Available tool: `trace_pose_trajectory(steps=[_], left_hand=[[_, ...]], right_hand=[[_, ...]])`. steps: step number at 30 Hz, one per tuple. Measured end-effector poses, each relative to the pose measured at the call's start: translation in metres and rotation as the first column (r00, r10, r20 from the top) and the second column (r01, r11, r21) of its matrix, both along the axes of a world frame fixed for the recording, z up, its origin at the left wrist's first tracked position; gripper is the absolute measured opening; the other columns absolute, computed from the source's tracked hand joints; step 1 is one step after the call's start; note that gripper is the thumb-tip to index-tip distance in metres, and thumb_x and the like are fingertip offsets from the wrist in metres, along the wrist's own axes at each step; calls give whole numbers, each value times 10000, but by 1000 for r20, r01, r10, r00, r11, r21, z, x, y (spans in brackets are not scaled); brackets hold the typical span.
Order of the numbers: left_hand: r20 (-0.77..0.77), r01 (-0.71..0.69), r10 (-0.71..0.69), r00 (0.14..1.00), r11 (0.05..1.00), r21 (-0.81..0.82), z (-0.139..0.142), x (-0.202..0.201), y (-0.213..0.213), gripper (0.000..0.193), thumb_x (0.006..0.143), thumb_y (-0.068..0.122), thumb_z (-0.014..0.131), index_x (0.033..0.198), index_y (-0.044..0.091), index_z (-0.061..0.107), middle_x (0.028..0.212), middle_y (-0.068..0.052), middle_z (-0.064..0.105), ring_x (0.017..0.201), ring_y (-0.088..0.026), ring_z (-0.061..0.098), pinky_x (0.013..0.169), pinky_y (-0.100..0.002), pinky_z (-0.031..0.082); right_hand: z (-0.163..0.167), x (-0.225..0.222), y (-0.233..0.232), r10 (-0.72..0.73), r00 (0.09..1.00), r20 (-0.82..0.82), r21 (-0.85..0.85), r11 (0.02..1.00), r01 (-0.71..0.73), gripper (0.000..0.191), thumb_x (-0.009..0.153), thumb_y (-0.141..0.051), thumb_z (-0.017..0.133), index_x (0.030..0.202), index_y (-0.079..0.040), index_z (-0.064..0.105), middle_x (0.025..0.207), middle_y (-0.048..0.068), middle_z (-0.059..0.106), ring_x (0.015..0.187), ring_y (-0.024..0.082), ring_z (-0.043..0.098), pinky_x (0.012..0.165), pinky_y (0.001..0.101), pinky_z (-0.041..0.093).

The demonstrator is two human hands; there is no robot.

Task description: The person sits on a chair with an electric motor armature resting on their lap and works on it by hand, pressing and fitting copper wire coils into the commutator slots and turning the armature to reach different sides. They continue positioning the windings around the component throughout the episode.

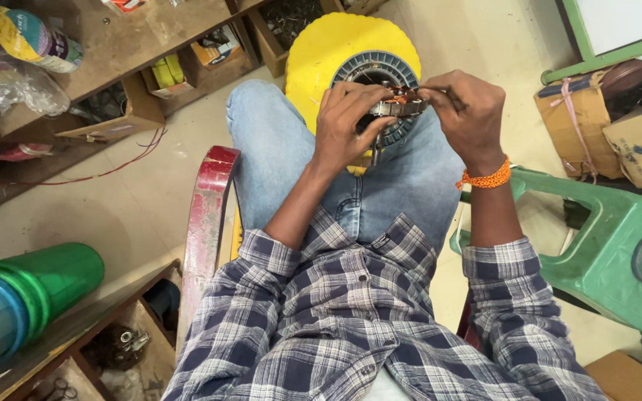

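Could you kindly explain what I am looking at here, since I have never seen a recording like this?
There is no machine here: a seated person works with two bare hands, and the one picture comes from a camera worn on their head, looking down over a checked shirt and jeans.

The left hand grips a round metal part with copper windings, held above the lap. The right hand, with an orange thread band at the wrist, pinches the part's right edge; what it holds there is too small to tell.

Behind the hands stands a yellow stool with a larger ribbed round part on it. At right are a green plastic chair and cardboard boxes; at left, wooden shelves and a green cylinder.
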State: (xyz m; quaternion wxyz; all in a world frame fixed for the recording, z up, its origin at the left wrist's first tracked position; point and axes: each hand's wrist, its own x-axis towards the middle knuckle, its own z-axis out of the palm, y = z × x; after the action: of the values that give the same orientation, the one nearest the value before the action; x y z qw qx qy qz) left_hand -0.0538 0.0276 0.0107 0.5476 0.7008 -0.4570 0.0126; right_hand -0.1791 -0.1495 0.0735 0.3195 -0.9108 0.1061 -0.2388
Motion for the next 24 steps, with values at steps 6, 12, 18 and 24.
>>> trace_pose_trajectory(steps=[6,12,18,24], left_hand=[[-9,-10,10,1000,1000,-4,-2,-1,0,424,834,252,872,1204,120,712,1190,-4,733,1112,-224,644,957,-367,463],[-9,-40,39,999,999,-21,0,-3,-1,423,825,221,867,1199,115,702,1199,-16,719,1130,-237,629,977,-375,456],[-17,-31,30,999,999,-12,0,-2,0,399,829,218,872,1181,128,707,1181,-4,724,1098,-230,630,958,-365,455],[-1,-47,47,999,999,-15,0,-4,-1,394,820,216,869,1169,135,703,1165,-4,714,1090,-230,625,950,-366,450]], right_hand=[[4,-2,-2,53,998,27,-82,995,-51,139,1031,-60,836,1013,-9,708,870,109,719,761,229,706,680,318,516],[8,-14,5,145,989,-6,-137,980,-145,158,992,-91,836,988,-34,689,899,116,721,786,274,701,706,357,526],[6,-16,-6,90,995,-37,-158,983,-95,165,1011,-105,842,980,-39,693,906,89,726,767,260,692,685,357,513],[-3,7,-19,182,983,4,-283,944,-173,140,1008,-99,838,973,-55,709,934,68,737,782,264,682,711,376,499]])
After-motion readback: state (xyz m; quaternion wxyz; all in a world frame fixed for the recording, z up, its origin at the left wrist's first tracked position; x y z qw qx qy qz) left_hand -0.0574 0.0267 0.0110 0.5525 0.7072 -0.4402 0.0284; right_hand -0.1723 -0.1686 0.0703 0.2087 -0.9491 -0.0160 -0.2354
